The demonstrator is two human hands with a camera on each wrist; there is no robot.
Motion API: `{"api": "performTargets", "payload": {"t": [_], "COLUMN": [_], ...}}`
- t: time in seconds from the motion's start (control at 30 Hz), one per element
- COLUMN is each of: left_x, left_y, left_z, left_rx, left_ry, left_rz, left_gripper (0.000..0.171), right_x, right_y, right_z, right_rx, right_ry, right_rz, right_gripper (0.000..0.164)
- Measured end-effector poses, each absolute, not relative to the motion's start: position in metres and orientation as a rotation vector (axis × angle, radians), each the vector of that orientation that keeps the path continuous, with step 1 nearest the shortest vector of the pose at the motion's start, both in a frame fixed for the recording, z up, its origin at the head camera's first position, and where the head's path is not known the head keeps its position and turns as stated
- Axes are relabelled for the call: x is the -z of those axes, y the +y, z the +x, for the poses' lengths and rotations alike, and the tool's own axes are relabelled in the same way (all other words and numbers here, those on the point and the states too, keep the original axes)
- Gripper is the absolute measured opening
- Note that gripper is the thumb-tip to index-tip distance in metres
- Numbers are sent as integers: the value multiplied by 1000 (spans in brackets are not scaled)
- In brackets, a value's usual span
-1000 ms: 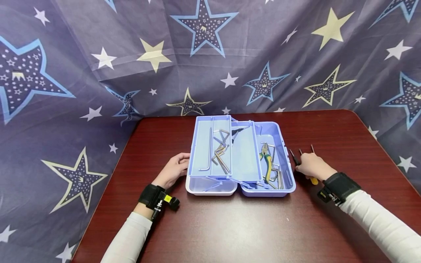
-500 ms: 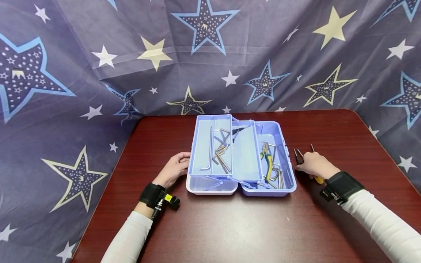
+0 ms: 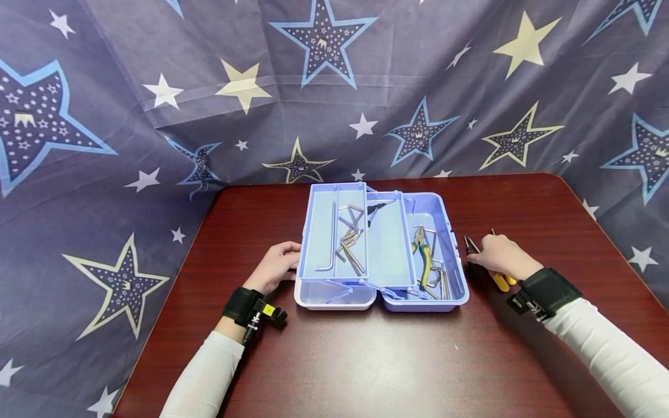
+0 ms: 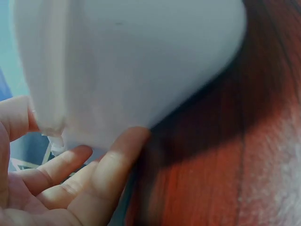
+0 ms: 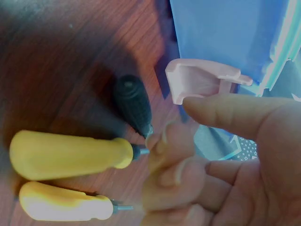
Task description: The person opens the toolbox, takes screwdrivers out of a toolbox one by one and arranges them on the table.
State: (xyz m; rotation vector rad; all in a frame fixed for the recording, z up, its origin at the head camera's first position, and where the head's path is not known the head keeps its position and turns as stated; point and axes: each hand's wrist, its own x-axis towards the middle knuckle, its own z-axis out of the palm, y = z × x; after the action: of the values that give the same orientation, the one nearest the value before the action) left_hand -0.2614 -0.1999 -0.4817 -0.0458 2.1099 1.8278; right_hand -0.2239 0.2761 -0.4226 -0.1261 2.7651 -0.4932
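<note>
Left hand point(image 3: 274, 268) relaxed, fingertips touching left side of toolbox point(image 3: 424, 308), mid-table point(image 3: 387, 363). Right hand point(image 3: 503, 256) gripping nothing, fingers loosely bent, thumb apart, at shafts of two yellow screwdrivers point(image 5: 70, 155) and a black screwdriver point(image 5: 133, 103), right of toolbox.

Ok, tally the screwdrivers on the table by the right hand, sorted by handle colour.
Yellow-handled screwdrivers: 2
Black-handled screwdriver: 1
Total: 3
</note>
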Motion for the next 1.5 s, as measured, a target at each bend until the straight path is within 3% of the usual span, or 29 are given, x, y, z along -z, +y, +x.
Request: {"api": "performTargets", "payload": {"t": [0.43,0.67,1.5], "left_x": [457,471,402], "left_y": [-198,-197,-181], "left_z": [-255,-265,-279], "left_rx": [-1818,-1796,-1643], "left_ry": [2099,2229,2344], "left_rz": [-17,-60,11], "left_gripper": [33,30,28], "right_x": [426,429,433], "right_y": [281,283,292], "right_z": [-223,-222,-220], "right_rx": [471,478,539], "right_ry": [2769,2756,2761], "right_rz": [-132,-111,-95], "right_gripper": [41,41,41]}}
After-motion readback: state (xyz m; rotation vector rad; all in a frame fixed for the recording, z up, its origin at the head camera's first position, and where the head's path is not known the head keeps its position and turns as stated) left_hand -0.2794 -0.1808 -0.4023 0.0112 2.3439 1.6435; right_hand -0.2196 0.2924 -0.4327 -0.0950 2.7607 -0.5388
